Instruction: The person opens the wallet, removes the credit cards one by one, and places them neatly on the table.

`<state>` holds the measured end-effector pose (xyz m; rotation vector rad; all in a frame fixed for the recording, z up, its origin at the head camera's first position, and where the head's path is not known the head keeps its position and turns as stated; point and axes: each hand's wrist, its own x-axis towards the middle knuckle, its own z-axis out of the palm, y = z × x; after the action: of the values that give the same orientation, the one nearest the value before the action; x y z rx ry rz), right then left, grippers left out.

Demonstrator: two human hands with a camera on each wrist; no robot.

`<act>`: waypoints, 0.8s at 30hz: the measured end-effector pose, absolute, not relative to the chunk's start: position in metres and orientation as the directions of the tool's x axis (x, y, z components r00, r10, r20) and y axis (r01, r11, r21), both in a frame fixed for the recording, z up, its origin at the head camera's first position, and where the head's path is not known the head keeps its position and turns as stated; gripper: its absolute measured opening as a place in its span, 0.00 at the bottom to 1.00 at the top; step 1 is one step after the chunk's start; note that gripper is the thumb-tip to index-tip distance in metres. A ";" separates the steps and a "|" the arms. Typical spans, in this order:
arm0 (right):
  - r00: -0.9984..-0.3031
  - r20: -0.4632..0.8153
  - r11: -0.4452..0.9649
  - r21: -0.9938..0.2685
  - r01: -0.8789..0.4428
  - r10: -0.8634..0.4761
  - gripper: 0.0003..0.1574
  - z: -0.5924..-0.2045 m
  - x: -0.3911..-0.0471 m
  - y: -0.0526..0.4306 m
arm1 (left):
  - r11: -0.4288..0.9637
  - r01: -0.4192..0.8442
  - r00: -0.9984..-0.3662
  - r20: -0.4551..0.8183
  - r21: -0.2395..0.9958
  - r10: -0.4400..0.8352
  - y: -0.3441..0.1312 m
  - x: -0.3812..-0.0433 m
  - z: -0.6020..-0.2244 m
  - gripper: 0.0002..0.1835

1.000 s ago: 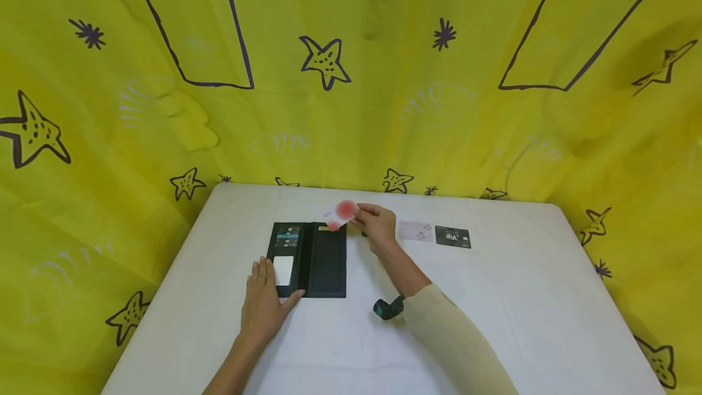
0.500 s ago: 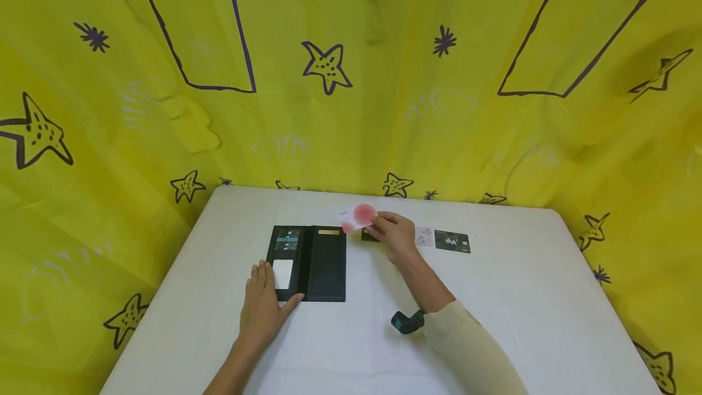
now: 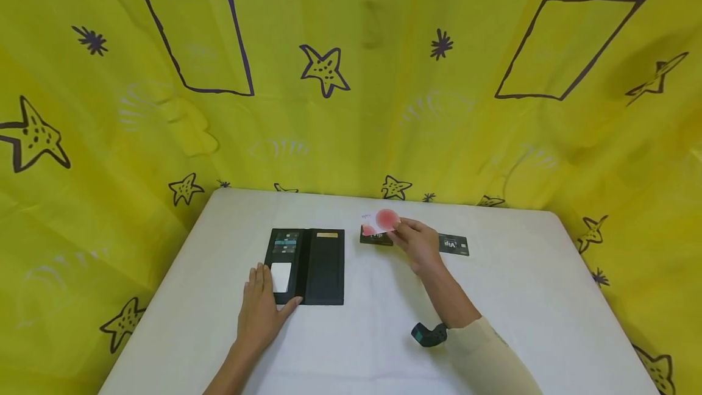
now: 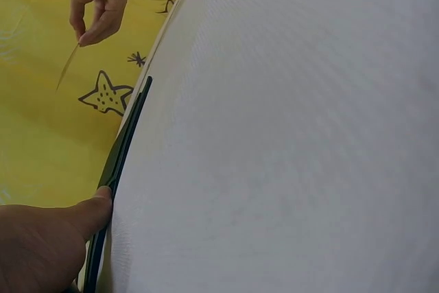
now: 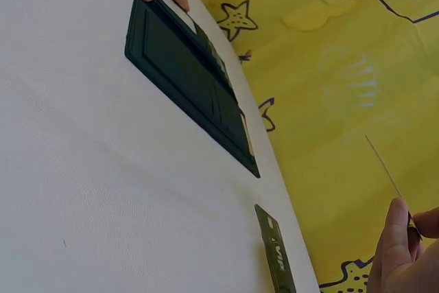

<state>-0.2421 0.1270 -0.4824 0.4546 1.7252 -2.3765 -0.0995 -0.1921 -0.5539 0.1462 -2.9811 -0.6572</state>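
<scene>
A dark card wallet (image 3: 327, 273) lies unfolded on the white table. My left hand (image 3: 258, 313) rests on its left edge and lower side, thumb (image 4: 96, 207) pressing near the spine. A white card (image 3: 281, 277) and several dark cards (image 3: 286, 242) sit in its left panel; a yellowish strip (image 3: 327, 235) shows at the top of the right panel. My right hand (image 3: 421, 247) pinches a white card with red circles (image 3: 384, 221) by its right end, raised above the table. Below it in the head view lies a black card (image 3: 375, 240).
A black VIP card (image 3: 454, 244) lies right of my right hand, partly covered by it in the head view. A black device (image 3: 429, 334) sits at my right wrist. Behind the table's far edge hangs a yellow curtain (image 3: 351, 127) with drawn stars.
My right hand has moved right from the wallet's top edge with the card, passing over the black card and now hiding the pale card. My left hand has stayed on the wallet.
</scene>
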 end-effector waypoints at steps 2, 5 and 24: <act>-0.936 -0.348 -0.315 -0.895 0.315 0.051 0.24 -0.482 -0.240 0.132 | 0.903 -0.077 -0.992 0.059 0.422 -0.113 -0.192 -0.099 -0.554 0.58; -0.930 -0.361 -0.323 -0.889 0.323 0.063 0.23 -0.482 -0.238 0.141 | 0.905 -0.083 -0.992 0.055 0.418 -0.117 -0.191 -0.099 -0.554 0.58; -0.923 -0.361 -0.501 -0.828 0.253 0.132 0.04 -0.475 -0.218 0.196 | 0.909 -0.087 -0.991 0.058 0.408 -0.121 -0.191 -0.099 -0.555 0.58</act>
<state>-0.2177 0.1958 -0.4754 0.5924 1.5311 -2.5942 -0.0993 -0.1913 -0.5546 0.1631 -2.9891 -0.6327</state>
